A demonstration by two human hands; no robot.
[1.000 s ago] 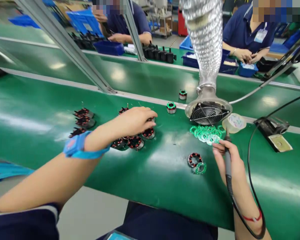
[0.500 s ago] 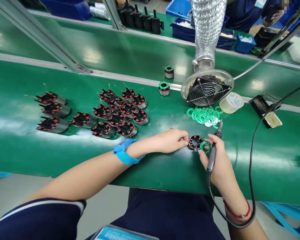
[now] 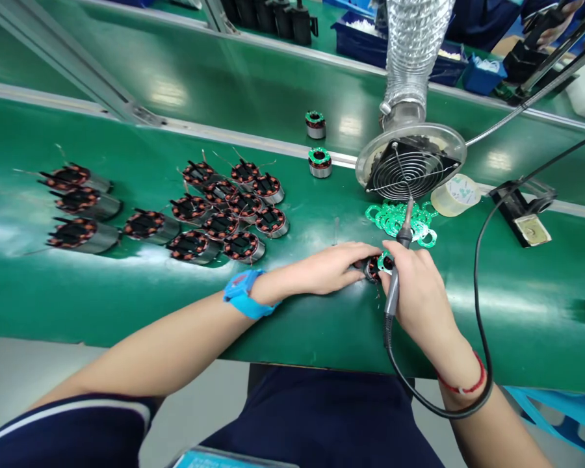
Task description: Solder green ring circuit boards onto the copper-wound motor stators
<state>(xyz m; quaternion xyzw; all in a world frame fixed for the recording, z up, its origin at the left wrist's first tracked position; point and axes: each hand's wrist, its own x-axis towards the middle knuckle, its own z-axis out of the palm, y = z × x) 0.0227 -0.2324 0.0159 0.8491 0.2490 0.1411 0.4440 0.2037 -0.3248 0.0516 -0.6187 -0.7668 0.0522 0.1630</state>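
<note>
My left hand (image 3: pixel 330 268) is closed around the left side of a motor stator (image 3: pixel 371 270) with copper windings, low over the green bench. In my right hand (image 3: pixel 422 286) are two things: a soldering iron (image 3: pixel 392 296), its tip pointing up and away from me, and a small green ring-shaped circuit board (image 3: pixel 385 262) between thumb and fingers. The ring is tilted at the stator's right side; whether it touches is hidden by the fingers. Just beyond the hands lies a pile of green ring boards (image 3: pixel 394 219).
A fume extractor (image 3: pixel 404 170) hangs over the ring pile. Several bare stators (image 3: pixel 221 224) stand at left, and two stators with green rings (image 3: pixel 320 164) behind. Right of the extractor are a tape roll (image 3: pixel 455 195) and an iron stand (image 3: pixel 521 211). The iron's cable (image 3: pixel 478 273) loops at right.
My right hand has moved left and slightly away from me, bringing the ring board over the stator's right part. My left fingers have reached further over the stator. The view has shifted slightly.
</note>
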